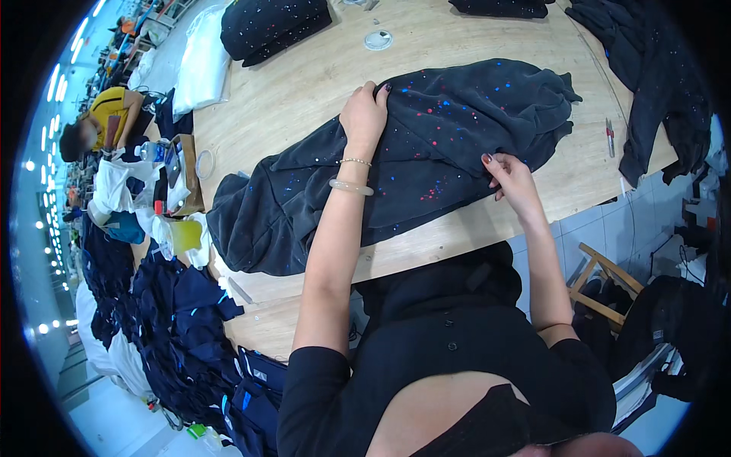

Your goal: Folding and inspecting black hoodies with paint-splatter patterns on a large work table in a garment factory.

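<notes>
Left hand (365, 118) has its fingers bunched tight on the top edge of a speckled dark garment (449, 152), while the right hand (518, 186) has its fingertips at the lower edge. The garment's spread sideways across a wooden table (293, 95), pretty rumpled, with red, blue and white specks.

Left arm's reaching long and nearly straight, right over the cloth, so the forearm hides a strip of it. It's wearing 2 bands, a thin bracelet (355, 161) and a pale bangle (351, 187). Right arm's bent at the elbow, hand angled up and left.

Around it: 1 folded dark bundle (274, 29) and a white plastic bag (202, 65) at the far left, small red-handled snips (610, 139) to the right, then another dark garment (647, 84) draped over the table edge. Heap of dark clothes (175, 297) lower left.

Right fingers are slightly curled with a small gap, can't tell if cloth's pinched.
</notes>
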The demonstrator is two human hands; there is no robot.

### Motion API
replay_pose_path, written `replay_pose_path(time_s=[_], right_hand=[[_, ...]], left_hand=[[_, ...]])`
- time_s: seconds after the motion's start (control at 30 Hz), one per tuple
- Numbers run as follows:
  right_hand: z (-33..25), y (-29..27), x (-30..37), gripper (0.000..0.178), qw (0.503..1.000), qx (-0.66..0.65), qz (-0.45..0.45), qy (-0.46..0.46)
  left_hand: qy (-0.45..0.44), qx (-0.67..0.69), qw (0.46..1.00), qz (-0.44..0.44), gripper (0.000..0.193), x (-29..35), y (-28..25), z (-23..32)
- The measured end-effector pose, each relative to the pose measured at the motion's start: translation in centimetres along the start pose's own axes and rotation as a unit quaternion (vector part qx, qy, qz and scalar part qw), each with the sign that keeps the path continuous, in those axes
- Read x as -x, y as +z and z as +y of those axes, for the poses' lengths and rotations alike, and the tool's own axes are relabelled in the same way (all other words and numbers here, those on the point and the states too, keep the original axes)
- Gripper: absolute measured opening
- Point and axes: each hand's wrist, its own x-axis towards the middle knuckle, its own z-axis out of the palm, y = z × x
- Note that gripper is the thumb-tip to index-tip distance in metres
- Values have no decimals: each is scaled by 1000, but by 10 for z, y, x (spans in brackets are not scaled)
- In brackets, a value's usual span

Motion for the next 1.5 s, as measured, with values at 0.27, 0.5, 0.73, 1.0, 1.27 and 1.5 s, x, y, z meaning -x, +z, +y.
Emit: replay_pose_path(time_s=[0.27,0.5,0.73,1.0,1.27,1.5], right_hand=[[-4,5,-5,30,954,-292,-62,20],[38,11,43,23,995,-87,-35,13],[16,-14,31,25,981,-183,-32,-62],[1,-15,-3,36,853,-516,-79,-3],[70,-49,16,30,952,-257,-145,82],[22,-167,-11,43,992,87,89,-6]], left_hand=[[2,41,998,38,31,-2,11,3],[47,16,998,27,27,-9,9,-23],[-5,-31,975,-221,59,1,-75,-83],[55,227,951,-203,26,34,-125,-141],[-16,32,971,-236,11,47,-99,-150],[107,201,962,-148,31,51,-91,-80]])
